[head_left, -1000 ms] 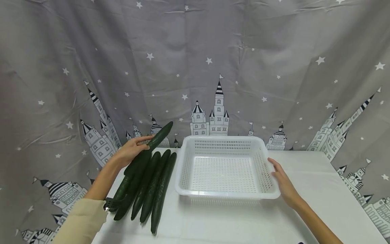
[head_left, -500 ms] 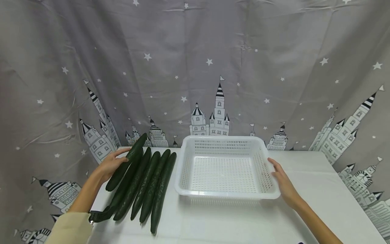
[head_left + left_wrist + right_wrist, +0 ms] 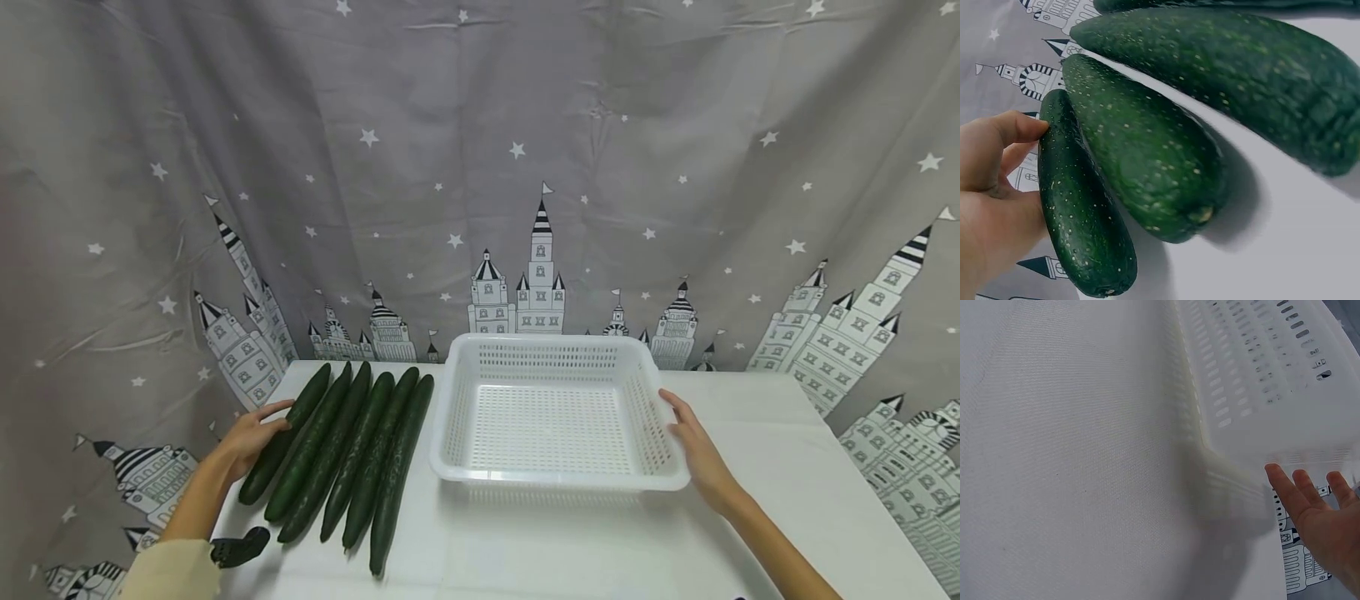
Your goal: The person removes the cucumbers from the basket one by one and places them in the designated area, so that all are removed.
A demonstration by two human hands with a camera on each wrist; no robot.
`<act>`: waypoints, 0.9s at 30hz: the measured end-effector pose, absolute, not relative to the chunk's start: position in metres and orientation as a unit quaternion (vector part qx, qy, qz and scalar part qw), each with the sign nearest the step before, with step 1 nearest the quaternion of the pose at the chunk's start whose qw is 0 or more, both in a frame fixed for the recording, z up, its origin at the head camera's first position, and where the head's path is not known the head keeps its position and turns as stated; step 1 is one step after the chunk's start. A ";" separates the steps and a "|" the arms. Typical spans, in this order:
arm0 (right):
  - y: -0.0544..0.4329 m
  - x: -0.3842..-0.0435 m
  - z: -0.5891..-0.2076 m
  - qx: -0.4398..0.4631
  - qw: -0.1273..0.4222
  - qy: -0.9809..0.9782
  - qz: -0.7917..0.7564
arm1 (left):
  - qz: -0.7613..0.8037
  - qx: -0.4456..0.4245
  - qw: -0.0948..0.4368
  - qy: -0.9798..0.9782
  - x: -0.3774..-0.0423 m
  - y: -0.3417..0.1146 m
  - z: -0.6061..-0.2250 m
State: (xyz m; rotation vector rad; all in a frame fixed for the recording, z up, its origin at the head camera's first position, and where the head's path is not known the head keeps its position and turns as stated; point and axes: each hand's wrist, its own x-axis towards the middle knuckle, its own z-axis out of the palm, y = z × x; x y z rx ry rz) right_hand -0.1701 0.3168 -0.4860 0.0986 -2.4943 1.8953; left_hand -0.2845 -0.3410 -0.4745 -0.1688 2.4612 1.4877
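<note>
At the left of the head view, my left hand (image 3: 247,437) holds the leftmost dark green cucumber (image 3: 279,450), which lies on the table. In the left wrist view, a bent fingertip and the thumb meet this cucumber (image 3: 1079,206) at its side; parts of the fingers are hidden behind it. Several more cucumbers (image 3: 378,467) lie slanted in a row to its right. A white perforated plastic basket (image 3: 558,480) sits in the middle, with nothing inside. My right hand (image 3: 701,454) rests against its right side, fingers extended in the right wrist view.
A white table (image 3: 555,554) carries everything. Behind it hangs a grey curtain (image 3: 420,108) printed with stars and castles. A black strap (image 3: 240,547) is at my left wrist, by the sleeve.
My left hand has carried the cucumber leftward and down from above the others to the left end of the row. The right hand and the basket have stayed in place.
</note>
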 end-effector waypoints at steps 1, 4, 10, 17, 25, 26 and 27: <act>0.317 -0.170 -0.486 0.031 0.003 -0.798 0.602 | 0.508 -0.060 0.129 0.849 -0.283 -0.342 -0.476; 0.318 -0.170 -0.485 0.035 0.003 -0.798 0.601 | 0.509 -0.062 0.127 0.849 -0.281 -0.342 -0.480; 0.319 -0.170 -0.486 0.041 0.007 -0.793 0.608 | 0.517 -0.060 0.130 0.844 -0.280 -0.340 -0.484; 0.319 -0.169 -0.486 0.037 0.005 -0.794 0.607 | 0.503 -0.050 0.130 0.853 -0.283 -0.337 -0.485; 0.318 -0.169 -0.483 0.034 0.005 -0.803 0.594 | 0.417 -0.035 0.113 0.901 -0.286 -0.332 -0.482; 0.319 -0.169 -0.483 0.034 0.006 -0.804 0.594 | 0.415 -0.036 0.111 0.902 -0.286 -0.332 -0.483; 0.319 -0.170 -0.483 0.035 0.006 -0.804 0.594 | 0.413 -0.036 0.110 0.904 -0.286 -0.333 -0.483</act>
